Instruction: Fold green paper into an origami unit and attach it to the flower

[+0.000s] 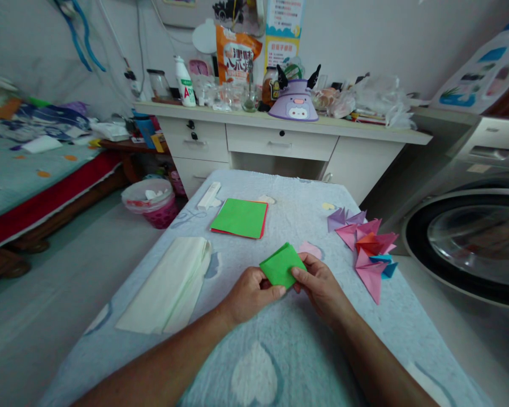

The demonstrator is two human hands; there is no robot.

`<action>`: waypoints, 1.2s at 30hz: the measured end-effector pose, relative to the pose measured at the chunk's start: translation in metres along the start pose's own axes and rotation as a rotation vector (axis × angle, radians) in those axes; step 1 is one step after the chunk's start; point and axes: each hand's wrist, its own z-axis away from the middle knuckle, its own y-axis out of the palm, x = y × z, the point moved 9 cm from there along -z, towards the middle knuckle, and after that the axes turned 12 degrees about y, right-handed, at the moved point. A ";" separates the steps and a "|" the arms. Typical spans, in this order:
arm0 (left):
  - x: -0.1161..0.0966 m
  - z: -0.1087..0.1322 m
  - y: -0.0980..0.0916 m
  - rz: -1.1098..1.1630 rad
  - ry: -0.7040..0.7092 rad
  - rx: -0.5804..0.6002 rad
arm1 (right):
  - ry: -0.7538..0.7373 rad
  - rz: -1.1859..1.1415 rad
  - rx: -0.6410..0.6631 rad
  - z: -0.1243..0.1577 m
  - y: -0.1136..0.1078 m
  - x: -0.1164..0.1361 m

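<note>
A folded green origami paper point(282, 264) is held between my two hands, raised a little over the cloth-covered table. My left hand point(254, 293) grips its lower left edge, the thumb lying along the bottom. At its right side my right hand point(318, 281) pinches it, thumb on top and fingers behind. Beyond them lies a stack of square papers point(240, 218), green on top with red showing at the edges. Several folded paper cranes point(369, 249) in pink, purple, orange and blue are piled to the right of my right hand.
A folded pale cloth or bag point(169, 285) lies on the table's left side, with a small white box point(209, 195) behind it. A white desk point(280, 125) crowded with bottles and bags stands at the back. A washing machine point(462, 186) is on the right, a pink bin point(156, 206) on the left.
</note>
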 end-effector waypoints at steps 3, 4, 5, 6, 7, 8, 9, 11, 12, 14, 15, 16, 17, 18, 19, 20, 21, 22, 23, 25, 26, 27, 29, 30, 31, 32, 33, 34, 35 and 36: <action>-0.003 -0.003 -0.002 0.107 0.010 -0.076 | -0.001 0.073 -0.005 -0.002 0.001 -0.004; -0.005 -0.004 -0.004 0.153 0.015 -0.111 | -0.007 0.090 -0.011 -0.002 0.000 -0.004; -0.005 -0.005 -0.006 0.198 0.017 -0.146 | -0.014 0.103 -0.015 -0.003 0.000 -0.004; -0.006 -0.006 -0.008 0.239 0.015 -0.175 | -0.019 0.113 -0.017 -0.003 0.000 -0.004; -0.006 -0.007 -0.009 0.271 0.009 -0.197 | -0.021 0.120 -0.017 -0.003 0.000 -0.004; -0.005 -0.007 -0.011 0.293 0.001 -0.215 | -0.022 0.124 -0.016 -0.003 0.000 -0.005; -0.005 -0.007 -0.013 0.304 -0.005 -0.230 | -0.022 0.127 -0.014 -0.003 0.000 -0.005; -0.003 -0.007 -0.017 0.304 -0.014 -0.258 | -0.019 0.138 -0.011 -0.003 0.001 -0.005; -0.003 -0.006 -0.019 0.297 -0.014 -0.272 | -0.019 0.143 -0.012 -0.003 0.002 -0.005; -0.002 -0.006 -0.022 0.287 -0.012 -0.291 | -0.020 0.152 -0.014 -0.001 0.003 -0.005; -0.002 -0.006 -0.023 0.283 -0.011 -0.297 | -0.022 0.153 -0.012 -0.001 0.003 -0.004; -0.002 -0.006 -0.024 0.280 -0.012 -0.301 | -0.026 0.147 -0.010 0.000 0.004 -0.003; -0.002 -0.006 -0.024 0.275 -0.016 -0.304 | -0.032 0.134 -0.007 0.000 0.005 -0.002; -0.001 -0.006 -0.025 0.270 -0.021 -0.310 | -0.040 0.113 -0.004 0.001 0.005 -0.001; -0.001 -0.006 -0.025 0.267 -0.027 -0.317 | -0.051 0.089 -0.005 0.001 0.005 0.000; -0.001 -0.006 -0.026 0.265 -0.033 -0.327 | -0.065 0.063 -0.009 0.001 0.004 0.002; 0.000 -0.006 -0.027 0.265 -0.040 -0.336 | -0.080 0.042 -0.017 0.001 0.003 0.003; 0.001 -0.006 -0.027 0.268 -0.044 -0.344 | -0.096 0.029 -0.027 0.002 0.002 0.005; 0.001 -0.006 -0.027 0.270 -0.047 -0.348 | -0.114 0.021 -0.038 0.002 0.001 0.007; 0.002 -0.006 -0.028 0.269 -0.043 -0.355 | -0.160 0.021 -0.063 0.003 -0.001 0.011; 0.001 -0.006 -0.029 0.266 -0.036 -0.358 | -0.187 0.029 -0.079 0.004 -0.002 0.013; 0.000 -0.006 -0.029 0.263 -0.023 -0.361 | -0.210 0.043 -0.092 0.005 -0.003 0.015; -0.003 -0.006 -0.029 0.259 0.009 -0.371 | -0.239 0.081 -0.107 0.006 -0.002 0.017; -0.005 -0.005 -0.029 0.262 0.027 -0.373 | -0.245 0.102 -0.110 0.007 -0.001 0.017; -0.007 -0.005 -0.028 0.267 0.045 -0.371 | -0.250 0.120 -0.113 0.007 -0.001 0.017; -0.009 -0.005 -0.027 0.271 0.064 -0.366 | -0.253 0.133 -0.114 0.007 0.000 0.017; -0.011 -0.005 -0.026 0.267 0.080 -0.358 | -0.258 0.142 -0.118 0.008 0.000 0.017; -0.012 -0.004 -0.025 0.250 0.095 -0.349 | -0.262 0.148 -0.124 0.008 -0.001 0.016; -0.012 -0.004 -0.024 0.219 0.105 -0.339 | -0.262 0.153 -0.127 0.008 -0.001 0.016; -0.012 -0.003 -0.024 0.178 0.108 -0.331 | -0.260 0.159 -0.128 0.008 -0.002 0.016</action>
